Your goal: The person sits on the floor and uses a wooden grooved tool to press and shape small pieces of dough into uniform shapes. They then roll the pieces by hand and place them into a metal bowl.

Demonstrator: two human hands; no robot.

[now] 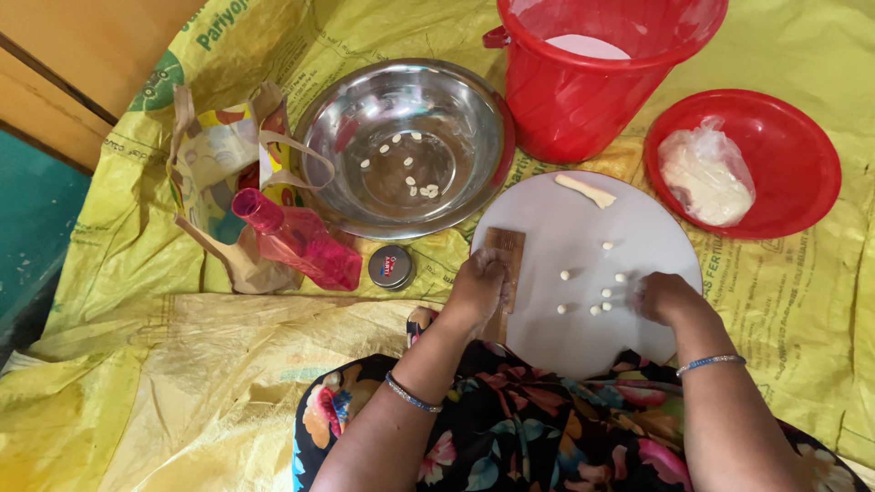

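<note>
Dough pellets (597,293) lie scattered on the round white board (583,337), just beside the right hand (663,296), whose curled fingers press down near them; whether it grips one I cannot tell. Left hand (478,290) is closed over a small ridged wooden block (507,255) at the board's left edge. Farther left sits a steel bowl (406,146) holding shaped bits, with a red bucket (592,73) and red basin (784,155) beyond.

At twelve o'clock, a glossy red plastic bucket (592,77); at two, a red round bowl (784,146). Centre: a white round board (583,337). Underneath, yellow woven sacking (137,383). At nine, a translucent pink bottle (296,239).
</note>
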